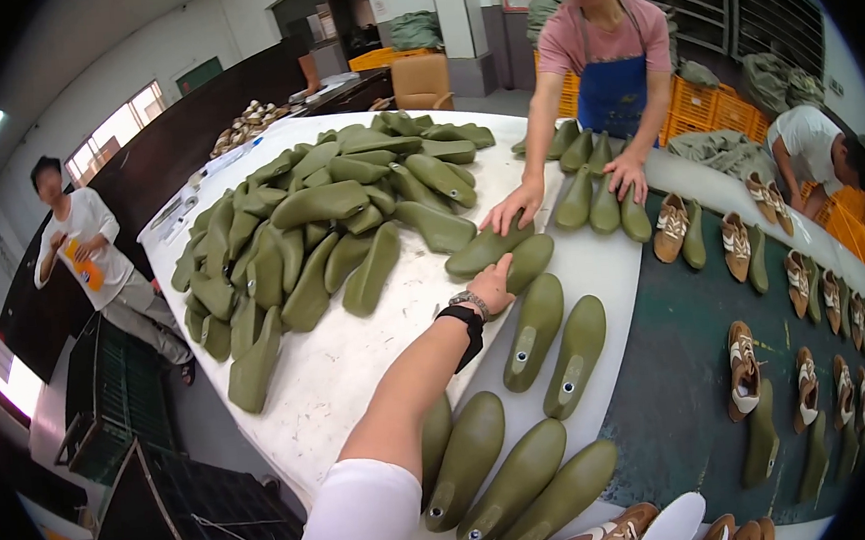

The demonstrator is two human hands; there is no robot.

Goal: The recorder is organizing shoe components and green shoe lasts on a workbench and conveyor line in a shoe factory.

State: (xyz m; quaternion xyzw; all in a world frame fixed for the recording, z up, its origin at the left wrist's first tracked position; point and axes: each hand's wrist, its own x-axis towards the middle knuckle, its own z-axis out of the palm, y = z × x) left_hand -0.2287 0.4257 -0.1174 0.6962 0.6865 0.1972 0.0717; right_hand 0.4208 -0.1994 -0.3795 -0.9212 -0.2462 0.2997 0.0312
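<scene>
My left hand (pixel 491 286), with a watch and a black band at its wrist, reaches out over the white table. Its fingers close on the near end of a green shoe last (pixel 532 260). Right beside it, a co-worker's hand (pixel 516 207) rests on another green last (pixel 477 258). Two lasts, one of them the outer last (pixel 576 355), lie just nearer to me. Several more, such as the near last (pixel 513 483), lie side by side beyond my forearm. My right hand is out of view.
A big heap of green lasts (pixel 318 213) covers the table's (pixel 359 365) left and far part. On the right, a dark green surface (pixel 655 435) carries brown sneakers (pixel 744 374) paired with lasts. The co-worker in a blue apron (pixel 616 92) stands across; another person (pixel 80 244) stands left.
</scene>
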